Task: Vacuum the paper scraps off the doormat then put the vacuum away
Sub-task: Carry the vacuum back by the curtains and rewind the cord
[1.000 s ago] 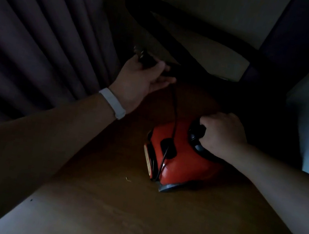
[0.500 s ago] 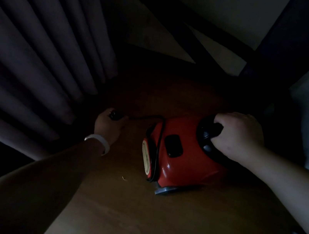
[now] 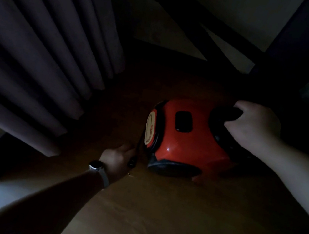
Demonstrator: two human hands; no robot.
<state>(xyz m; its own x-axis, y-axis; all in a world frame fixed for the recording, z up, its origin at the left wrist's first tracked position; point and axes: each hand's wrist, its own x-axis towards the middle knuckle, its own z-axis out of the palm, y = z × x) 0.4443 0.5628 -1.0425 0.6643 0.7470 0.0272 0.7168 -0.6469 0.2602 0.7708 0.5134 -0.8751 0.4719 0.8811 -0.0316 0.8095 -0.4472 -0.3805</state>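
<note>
The right hand [image 3: 254, 130] grips the vacuum [image 3: 186, 140] by its handle; the left hand [image 3: 116, 158], just beside its end, pinches the cord [image 3: 138, 148].

Scene very dim throughout. Faint bluish daylight at 7 and 3 o'clock. Deep shadow from 11 to 1 o'clock. Small glint on vacuum [image 3: 186, 140]. Wide-angle bending at edges; detail soft overall.
</note>
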